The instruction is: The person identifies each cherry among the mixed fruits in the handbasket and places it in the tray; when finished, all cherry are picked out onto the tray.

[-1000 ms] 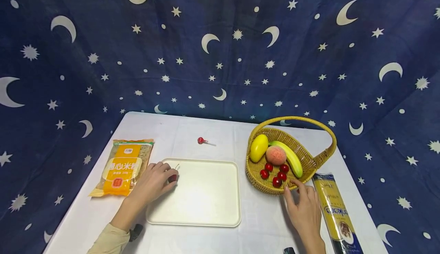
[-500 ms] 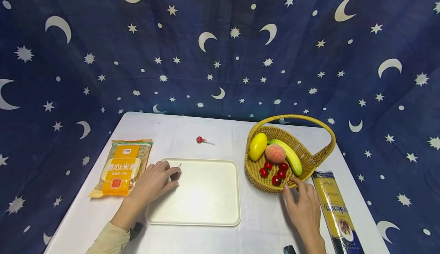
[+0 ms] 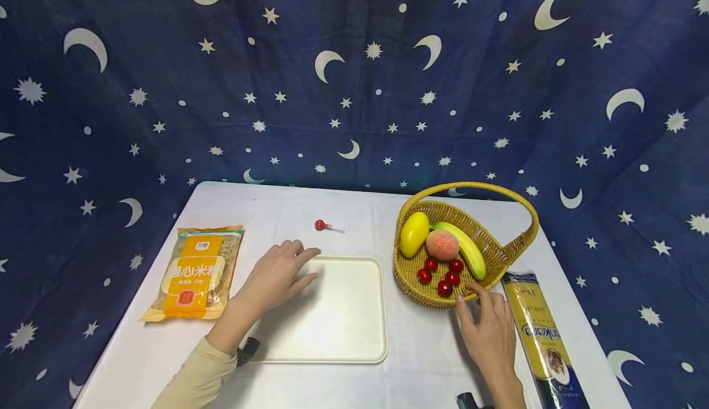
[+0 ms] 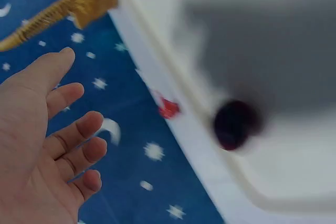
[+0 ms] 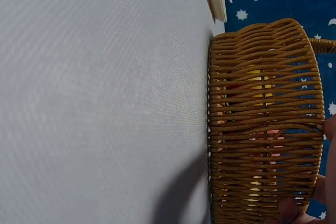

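Note:
My left hand is raised over the left part of a cream tray, fingers spread and holding nothing. In the left wrist view a dark red cherry lies on the tray near its rim, apart from the fingers; the hand hides it in the head view. My right hand grips the near rim of a wicker basket, thumb outside and fingers over the edge. Inside the basket lie a banana, a peach, a yellow mango-like fruit and several red cherries.
A lollipop lies behind the tray. To the left is a yellow-and-orange rice noodle packet; a long yellow-and-blue pasta packet lies right of my right hand. A starry blue cloth hangs behind the white table.
My left hand has let go of the cherry and lifted, moving right and slightly away over the tray. The right hand stays on the basket rim.

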Motion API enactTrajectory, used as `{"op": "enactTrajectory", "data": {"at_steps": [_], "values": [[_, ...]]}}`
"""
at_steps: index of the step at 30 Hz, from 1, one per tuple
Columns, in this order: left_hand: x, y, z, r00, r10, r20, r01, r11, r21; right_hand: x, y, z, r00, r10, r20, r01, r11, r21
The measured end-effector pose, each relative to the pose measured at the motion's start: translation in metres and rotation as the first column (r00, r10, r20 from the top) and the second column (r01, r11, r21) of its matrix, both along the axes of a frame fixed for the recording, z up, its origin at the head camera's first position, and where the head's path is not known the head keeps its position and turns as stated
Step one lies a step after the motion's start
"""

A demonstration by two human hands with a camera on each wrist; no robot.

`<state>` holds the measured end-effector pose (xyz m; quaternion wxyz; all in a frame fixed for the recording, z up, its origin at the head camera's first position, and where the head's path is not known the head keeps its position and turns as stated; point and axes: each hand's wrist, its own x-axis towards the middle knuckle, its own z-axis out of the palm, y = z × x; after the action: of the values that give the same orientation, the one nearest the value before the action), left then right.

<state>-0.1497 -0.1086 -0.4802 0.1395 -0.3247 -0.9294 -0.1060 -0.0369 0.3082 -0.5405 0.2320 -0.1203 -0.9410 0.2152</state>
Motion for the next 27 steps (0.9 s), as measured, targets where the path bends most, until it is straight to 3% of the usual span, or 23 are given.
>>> {"op": "enactTrajectory", "data": {"at_steps": [8,14,21,27], "values": [[-0.015,0.075,0.034,0.984,-0.171,-0.044,0.172,0.985,0.005,0.001,0.001,0.001,1.0,-0.009,0.01,0.009,1.0,-0.009],[-0.019,0.137,0.047,0.956,-0.294,-0.018,0.293,0.955,-0.043,0.0,0.0,0.001,1.0,-0.006,0.017,0.006,1.0,-0.012],[-0.023,0.205,0.04,0.93,-0.367,0.029,0.366,0.912,-0.184,0.0,-0.001,0.001,1.0,-0.007,0.017,0.007,1.0,-0.011],[-0.024,0.246,0.029,0.916,-0.394,0.077,0.4,0.875,-0.272,0.0,-0.002,-0.001,1.0,-0.007,-0.005,0.007,1.0,0.001]]}}
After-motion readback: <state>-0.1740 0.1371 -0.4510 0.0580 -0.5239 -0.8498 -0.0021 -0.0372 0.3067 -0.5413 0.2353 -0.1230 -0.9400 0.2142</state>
